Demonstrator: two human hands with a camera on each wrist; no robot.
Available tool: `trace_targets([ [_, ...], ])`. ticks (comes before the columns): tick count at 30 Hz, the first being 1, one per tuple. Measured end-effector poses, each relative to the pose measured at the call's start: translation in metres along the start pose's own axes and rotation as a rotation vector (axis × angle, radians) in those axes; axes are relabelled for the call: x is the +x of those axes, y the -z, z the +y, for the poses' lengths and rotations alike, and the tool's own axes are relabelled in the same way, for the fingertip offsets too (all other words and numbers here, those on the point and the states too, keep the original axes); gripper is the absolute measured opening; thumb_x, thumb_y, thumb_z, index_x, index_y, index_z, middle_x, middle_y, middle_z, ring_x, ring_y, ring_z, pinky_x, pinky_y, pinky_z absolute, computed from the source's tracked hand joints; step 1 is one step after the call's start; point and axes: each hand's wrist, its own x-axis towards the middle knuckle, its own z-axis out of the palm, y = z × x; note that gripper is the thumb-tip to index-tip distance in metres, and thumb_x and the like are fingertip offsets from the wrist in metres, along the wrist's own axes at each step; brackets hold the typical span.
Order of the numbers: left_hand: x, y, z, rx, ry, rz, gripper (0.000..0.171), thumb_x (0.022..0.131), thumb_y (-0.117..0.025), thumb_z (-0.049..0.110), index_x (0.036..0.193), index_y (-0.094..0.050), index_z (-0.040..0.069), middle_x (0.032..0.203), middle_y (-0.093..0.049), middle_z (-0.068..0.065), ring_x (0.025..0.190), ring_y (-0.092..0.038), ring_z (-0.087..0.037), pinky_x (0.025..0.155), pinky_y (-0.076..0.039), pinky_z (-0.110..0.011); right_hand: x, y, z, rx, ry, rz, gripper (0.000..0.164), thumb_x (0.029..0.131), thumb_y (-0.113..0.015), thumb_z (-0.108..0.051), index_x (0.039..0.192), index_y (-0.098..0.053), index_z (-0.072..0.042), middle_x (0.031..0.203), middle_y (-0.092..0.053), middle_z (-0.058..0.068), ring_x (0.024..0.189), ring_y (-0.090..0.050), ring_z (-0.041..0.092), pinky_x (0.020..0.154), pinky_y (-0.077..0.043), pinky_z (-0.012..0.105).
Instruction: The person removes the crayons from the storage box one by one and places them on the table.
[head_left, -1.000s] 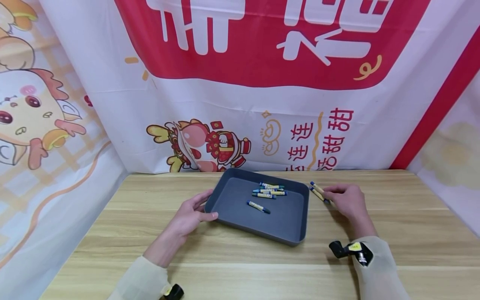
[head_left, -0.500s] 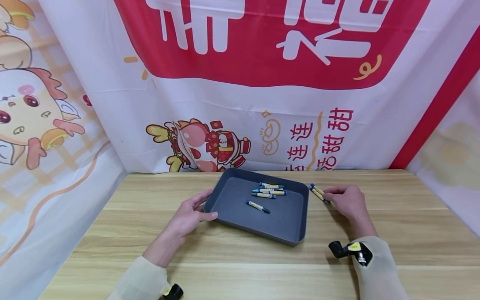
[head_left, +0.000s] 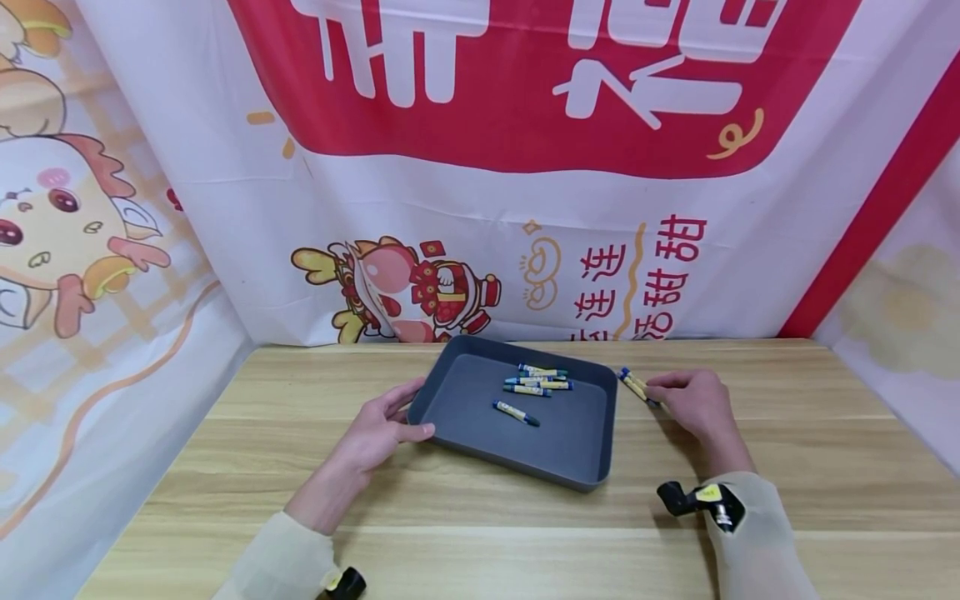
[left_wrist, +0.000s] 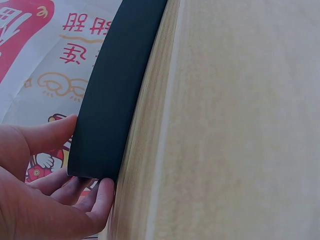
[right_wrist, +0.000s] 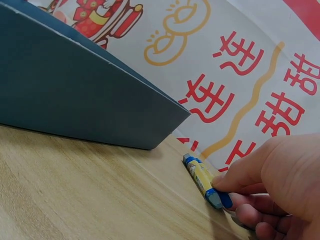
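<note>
My left hand (head_left: 381, 429) grips the left end of a dark grey rectangular tray (head_left: 461, 408), thumb over the rim and fingers curled below. In the left wrist view the tray's side wall (left_wrist: 105, 95) stands between thumb and fingers. Inside the tray lie several oil crayons with cream wrappers; one crayon (head_left: 516, 413) sits apart, nearer the front. To the right of the tray, my right hand (head_left: 693, 402) pinches the near end of a crayon pair lying side by side. The right wrist view shows the nearer crayon (right_wrist: 201, 180), its wrapper yellow with blue bands; the other is mostly hidden behind it.
The wood-grain table (head_left: 480, 558) runs back to a white cloth backdrop (head_left: 247, 217) with red lettering and cartoon figures. The tray's back edge is close to the backdrop. A black wrist camera (head_left: 701, 500) is worn on the right sleeve.
The two crayons at my right hand were slightly splayed a second ago and now lie closely side by side. My left hand and the tray have hardly moved.
</note>
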Motion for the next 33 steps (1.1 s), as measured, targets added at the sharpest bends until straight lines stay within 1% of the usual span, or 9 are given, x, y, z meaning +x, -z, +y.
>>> trace_targets([
  [6, -0.001, 0.001, 0.001, 0.008, 0.004, -0.001, 0.075, 0.094, -0.078, 0.006, 0.160, -0.048, 0.020, 0.171, -0.041, -0.013, 0.158, -0.038, -0.040, 0.130, -0.029, -0.058, 0.000, 0.000, -0.001, 0.007, -0.004, -0.011, 0.039, 0.102, -0.069, -0.031, 0.130, -0.075, -0.005, 0.139, -0.068, 0.025, 0.130, -0.057, 0.042, 0.098, -0.048, 0.048],
  [11, -0.002, 0.000, 0.001, 0.008, 0.005, 0.000, 0.074, 0.094, -0.078, 0.007, 0.160, -0.048, 0.021, 0.171, -0.040, -0.013, 0.158, -0.039, -0.040, 0.130, -0.029, -0.058, 0.000, 0.000, 0.000, -0.001, 0.000, -0.009, 0.039, 0.102, -0.069, -0.033, 0.130, -0.075, -0.006, 0.140, -0.068, 0.024, 0.130, -0.057, 0.043, 0.098, -0.048, 0.050],
  [16, -0.001, 0.000, 0.000, 0.009, -0.001, 0.004, 0.075, 0.094, -0.078, 0.006, 0.160, -0.048, 0.021, 0.170, -0.041, -0.012, 0.156, -0.041, -0.039, 0.130, -0.030, -0.059, 0.001, 0.000, 0.001, 0.000, 0.004, -0.003, 0.040, 0.102, -0.069, -0.034, 0.131, -0.075, -0.007, 0.141, -0.067, 0.024, 0.134, -0.055, 0.044, 0.104, -0.047, 0.054],
  [22, -0.001, 0.000, 0.000, 0.003, -0.004, 0.004, 0.076, 0.093, -0.079, 0.006, 0.160, -0.048, 0.020, 0.170, -0.042, -0.011, 0.154, -0.044, -0.039, 0.130, -0.030, -0.060, 0.001, 0.001, -0.004, 0.035, -0.010, -0.003, 0.043, 0.104, -0.067, -0.037, 0.136, -0.072, -0.009, 0.145, -0.065, 0.023, 0.129, -0.056, 0.038, 0.095, -0.049, 0.044],
  [24, 0.000, 0.000, 0.000, 0.001, -0.004, 0.003, 0.076, 0.093, -0.079, 0.005, 0.160, -0.048, 0.021, 0.170, -0.042, -0.011, 0.153, -0.045, -0.039, 0.130, -0.030, -0.060, 0.000, 0.003, -0.007, 0.057, -0.007, -0.009, 0.045, 0.105, -0.065, -0.039, 0.139, -0.070, -0.010, 0.147, -0.063, 0.024, 0.128, -0.057, 0.037, 0.095, -0.051, 0.044],
  [28, 0.000, 0.000, 0.000, -0.003, 0.001, 0.005, 0.076, 0.093, -0.079, 0.005, 0.160, -0.048, 0.021, 0.170, -0.042, -0.011, 0.152, -0.046, -0.038, 0.129, -0.030, -0.060, -0.001, 0.004, -0.014, 0.099, 0.008, -0.010, 0.048, 0.105, -0.065, -0.042, 0.142, -0.068, -0.012, 0.149, -0.062, 0.021, 0.129, -0.059, 0.036, 0.099, -0.054, 0.046],
  [33, -0.001, 0.000, 0.000, -0.004, 0.002, 0.007, 0.076, 0.093, -0.078, 0.004, 0.160, -0.048, 0.021, 0.170, -0.042, -0.011, 0.152, -0.046, -0.038, 0.129, -0.030, -0.060, -0.006, 0.003, -0.024, 0.123, 0.054, 0.005, 0.046, 0.104, -0.066, -0.042, 0.139, -0.070, -0.013, 0.145, -0.067, 0.017, 0.129, -0.063, 0.033, 0.098, -0.054, 0.040],
])
